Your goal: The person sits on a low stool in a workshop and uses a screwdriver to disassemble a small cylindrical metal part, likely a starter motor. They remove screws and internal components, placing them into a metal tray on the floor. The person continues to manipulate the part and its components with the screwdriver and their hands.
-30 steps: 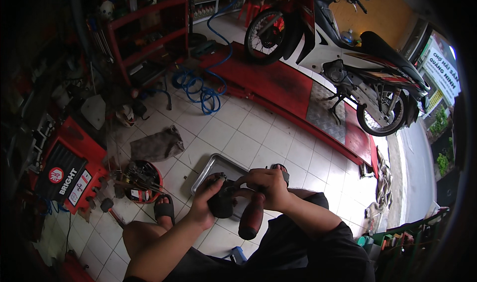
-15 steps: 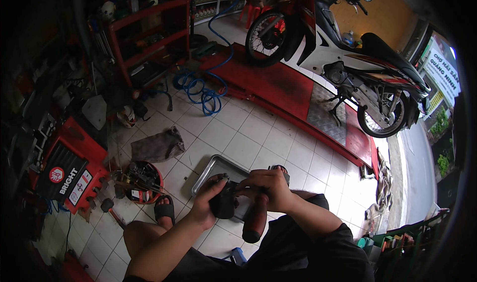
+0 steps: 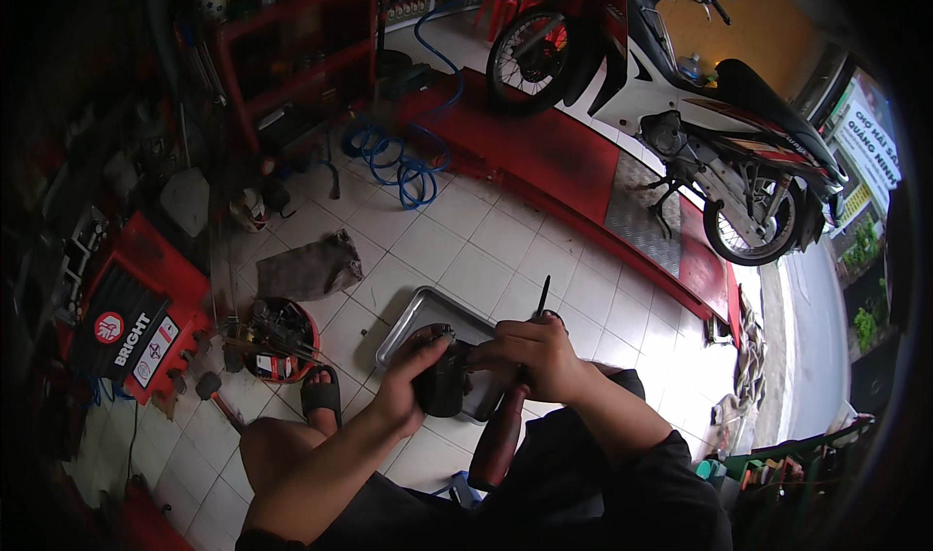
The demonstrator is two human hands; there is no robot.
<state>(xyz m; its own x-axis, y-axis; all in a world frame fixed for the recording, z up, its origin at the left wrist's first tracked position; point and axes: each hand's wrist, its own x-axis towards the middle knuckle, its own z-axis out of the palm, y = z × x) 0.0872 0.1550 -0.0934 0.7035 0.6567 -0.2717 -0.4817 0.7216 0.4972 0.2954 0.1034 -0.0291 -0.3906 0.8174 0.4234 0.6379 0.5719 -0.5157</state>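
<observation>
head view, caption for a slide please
Left hand holds a dark chunky part over a silver rectangular metal tray, while the right hand grips a red-handled screwdriver.

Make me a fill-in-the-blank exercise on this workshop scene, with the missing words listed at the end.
1. The right hand grips a red-handled ____.
2. Below the dark part in the left hand, a shallow metal ____ lies on the floor.
3. The coiled hose is coloured ____.
4. The motorbike stands on a platform coloured mainly ____.

Missing words: screwdriver; tray; blue; red.
</observation>
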